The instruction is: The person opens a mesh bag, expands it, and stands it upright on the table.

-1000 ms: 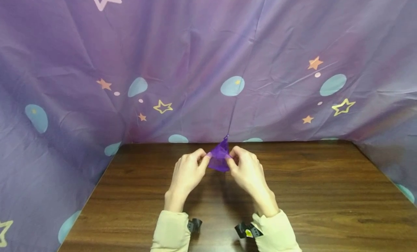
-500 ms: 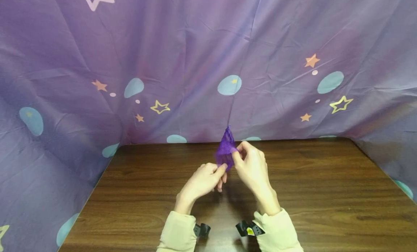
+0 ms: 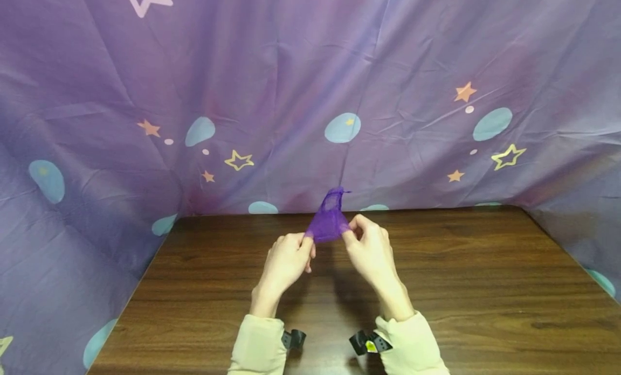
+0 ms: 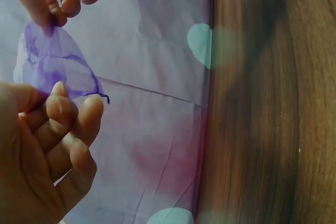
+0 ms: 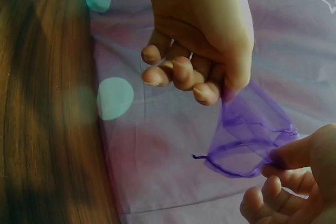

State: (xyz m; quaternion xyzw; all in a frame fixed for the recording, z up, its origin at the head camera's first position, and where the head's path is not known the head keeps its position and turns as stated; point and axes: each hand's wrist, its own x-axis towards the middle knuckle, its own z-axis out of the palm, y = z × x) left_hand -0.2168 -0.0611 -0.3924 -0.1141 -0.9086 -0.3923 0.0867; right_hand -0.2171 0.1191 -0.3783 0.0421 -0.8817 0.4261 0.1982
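Observation:
A sheer purple drawstring pouch point(image 3: 327, 226) is stretched between both hands above the table's far part. My left hand point(image 3: 286, 261) pinches its left lower edge between thumb and finger. On the opposite side my right hand point(image 3: 371, 251) pinches the right lower edge. The pouch narrows toward the top, where a short cord end sticks out to the right. In the left wrist view, the thin fabric of the pouch point(image 4: 68, 61) lets the backdrop show through. In the right wrist view, a darker band crosses the pouch point(image 5: 249, 129), and the cord end points left.
A brown wood-grain table point(image 3: 485, 289) lies under the hands. Behind it and along its sides hangs a purple cloth backdrop point(image 3: 412, 57) with stars and blue ovals. Black wrist straps point(image 3: 371, 342) sit at the cream sleeves point(image 3: 259, 345).
The left hand, at first at the pouch's left side, moves to its bottom near the right hand, then back left, spreading the fabric. The right hand keeps its pinch. The pouch's top now leans right.

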